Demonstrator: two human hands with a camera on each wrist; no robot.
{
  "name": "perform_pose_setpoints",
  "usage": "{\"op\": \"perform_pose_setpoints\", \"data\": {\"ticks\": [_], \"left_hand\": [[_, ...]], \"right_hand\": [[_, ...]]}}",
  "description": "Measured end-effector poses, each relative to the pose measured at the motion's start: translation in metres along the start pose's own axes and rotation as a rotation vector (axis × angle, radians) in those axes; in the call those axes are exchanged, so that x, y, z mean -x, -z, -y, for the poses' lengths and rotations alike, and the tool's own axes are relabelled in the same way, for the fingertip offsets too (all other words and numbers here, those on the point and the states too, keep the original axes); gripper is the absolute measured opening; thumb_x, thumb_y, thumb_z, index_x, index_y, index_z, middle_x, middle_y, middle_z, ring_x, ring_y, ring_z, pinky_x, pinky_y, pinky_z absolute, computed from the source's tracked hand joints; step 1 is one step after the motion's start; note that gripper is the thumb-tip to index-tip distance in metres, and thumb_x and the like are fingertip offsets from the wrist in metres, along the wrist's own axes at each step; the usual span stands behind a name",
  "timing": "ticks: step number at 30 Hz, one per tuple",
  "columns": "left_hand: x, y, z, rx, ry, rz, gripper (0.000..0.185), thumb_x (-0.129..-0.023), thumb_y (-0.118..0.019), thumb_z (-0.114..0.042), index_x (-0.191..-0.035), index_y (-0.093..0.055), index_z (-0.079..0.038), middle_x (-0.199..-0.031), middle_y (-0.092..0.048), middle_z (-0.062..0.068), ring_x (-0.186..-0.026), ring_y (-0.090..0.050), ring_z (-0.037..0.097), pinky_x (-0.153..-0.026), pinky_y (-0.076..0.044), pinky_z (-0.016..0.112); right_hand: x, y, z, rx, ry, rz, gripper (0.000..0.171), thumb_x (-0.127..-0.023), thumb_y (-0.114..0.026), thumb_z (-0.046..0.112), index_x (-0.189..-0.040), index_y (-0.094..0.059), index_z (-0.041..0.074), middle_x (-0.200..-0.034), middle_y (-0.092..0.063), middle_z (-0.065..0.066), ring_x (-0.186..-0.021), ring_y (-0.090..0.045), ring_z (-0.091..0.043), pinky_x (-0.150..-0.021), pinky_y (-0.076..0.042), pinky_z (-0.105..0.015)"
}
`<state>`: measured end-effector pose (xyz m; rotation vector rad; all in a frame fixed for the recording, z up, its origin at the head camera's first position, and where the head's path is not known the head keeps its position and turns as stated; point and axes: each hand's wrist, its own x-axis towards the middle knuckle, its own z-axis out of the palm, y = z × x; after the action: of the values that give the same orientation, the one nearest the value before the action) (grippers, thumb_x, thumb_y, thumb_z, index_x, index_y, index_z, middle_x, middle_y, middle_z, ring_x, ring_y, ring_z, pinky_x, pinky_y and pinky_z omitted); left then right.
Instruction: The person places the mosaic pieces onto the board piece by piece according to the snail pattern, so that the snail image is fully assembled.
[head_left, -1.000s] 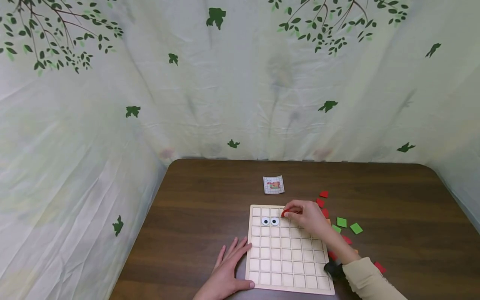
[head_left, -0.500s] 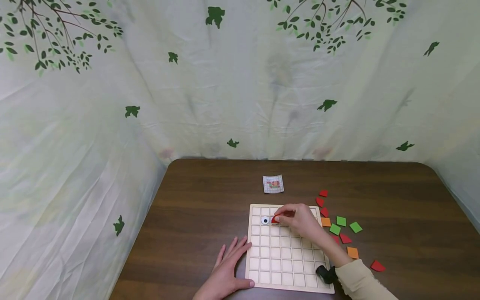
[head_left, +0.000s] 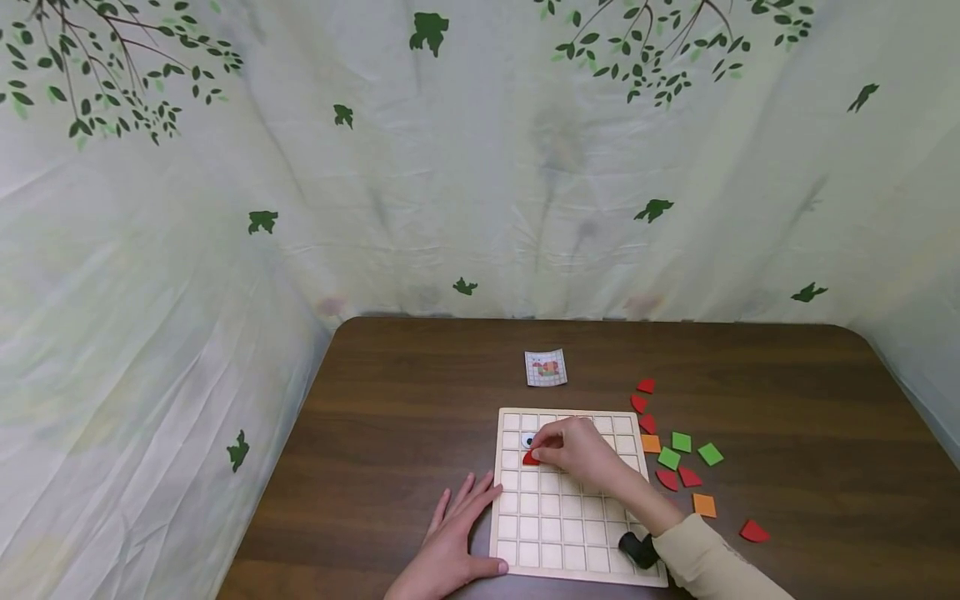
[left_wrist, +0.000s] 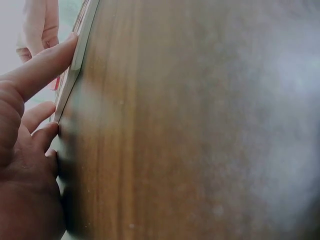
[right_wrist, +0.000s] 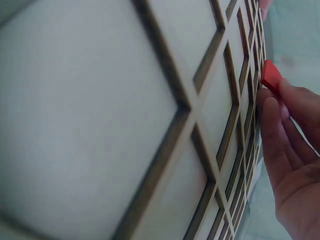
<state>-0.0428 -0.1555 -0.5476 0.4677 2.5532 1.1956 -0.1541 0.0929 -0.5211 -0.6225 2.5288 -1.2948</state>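
Observation:
A pale wooden grid board (head_left: 566, 529) with square cells lies on the table. My right hand (head_left: 581, 452) pinches a red tile (head_left: 530, 458) with one rounded side, close over a cell in the board's upper left part. In the right wrist view the red tile (right_wrist: 271, 75) shows between thumb and fingertips. One round eye tile (head_left: 528, 440) shows just above it in the grid; the hand covers the cell to its right. My left hand (head_left: 459, 537) rests at the board's left edge, fingers spread, and in the left wrist view its thumb and fingertips touch the board's side (left_wrist: 75, 65).
Right of the board lie several red tiles (head_left: 753, 531), green squares (head_left: 681, 442) and orange squares (head_left: 704, 505). A small picture card (head_left: 546, 368) lies beyond the board on the brown table (head_left: 405, 400). A black wrist camera (head_left: 637, 550) hangs over the board's lower right.
My right hand has carried the red tile leftward and nearer across the board, from right of the eye tiles to below the left one. The left hand stays in place.

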Motion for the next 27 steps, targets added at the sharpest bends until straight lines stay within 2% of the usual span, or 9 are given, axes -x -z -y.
{"op": "perform_pose_setpoints", "data": {"ticks": [5, 8, 16, 22, 27], "left_hand": [[0.001, -0.001, 0.0, -0.002, -0.002, 0.002, 0.091, -0.069, -0.086, -0.032, -0.149, -0.043, -0.021, -0.161, -0.026, -0.003, -0.149, -0.01, 0.028, -0.109, 0.012, 0.031], [0.001, -0.001, 0.001, 0.006, 0.004, 0.005, 0.091, -0.069, -0.086, -0.033, -0.149, -0.043, -0.022, -0.161, -0.026, -0.004, -0.149, -0.01, 0.028, -0.108, 0.013, 0.03], [0.001, 0.0, 0.0, 0.01, 0.013, 0.011, 0.09, -0.07, -0.085, -0.035, -0.149, -0.043, -0.022, -0.161, -0.026, -0.003, -0.149, -0.01, 0.029, -0.11, 0.008, 0.046], [-0.001, 0.001, -0.001, -0.003, 0.039, 0.022, 0.091, -0.069, -0.086, -0.035, -0.149, -0.044, -0.023, -0.161, -0.026, -0.005, -0.15, -0.009, 0.027, -0.111, 0.007, 0.05], [-0.002, 0.001, -0.001, -0.009, 0.044, 0.023, 0.091, -0.069, -0.087, -0.035, -0.148, -0.044, -0.023, -0.16, -0.026, -0.004, -0.149, -0.01, 0.029, -0.111, 0.006, 0.053]], "right_hand": [[-0.002, -0.005, 0.001, 0.067, 0.031, 0.004, 0.006, -0.087, -0.076, 0.012, -0.088, -0.076, 0.018, -0.077, -0.067, 0.013, -0.068, -0.057, -0.005, -0.063, -0.049, -0.025], [-0.002, -0.006, 0.002, 0.112, 0.038, -0.006, 0.006, -0.085, -0.077, 0.012, -0.087, -0.076, 0.018, -0.076, -0.065, 0.014, -0.067, -0.056, -0.005, -0.063, -0.048, -0.025], [-0.001, -0.009, 0.003, 0.194, 0.052, -0.034, 0.007, -0.084, -0.078, 0.011, -0.084, -0.076, 0.017, -0.077, -0.06, 0.014, -0.067, -0.052, -0.004, -0.061, -0.046, -0.024], [0.004, -0.005, 0.003, 0.172, 0.026, -0.026, 0.011, -0.084, -0.077, 0.008, -0.084, -0.075, 0.018, -0.078, -0.06, 0.013, -0.068, -0.052, -0.007, -0.063, -0.047, -0.025], [0.01, 0.003, 0.002, 0.146, -0.029, -0.031, 0.013, -0.084, -0.076, 0.007, -0.087, -0.074, 0.019, -0.079, -0.06, 0.012, -0.071, -0.054, -0.009, -0.065, -0.048, -0.026]]}}
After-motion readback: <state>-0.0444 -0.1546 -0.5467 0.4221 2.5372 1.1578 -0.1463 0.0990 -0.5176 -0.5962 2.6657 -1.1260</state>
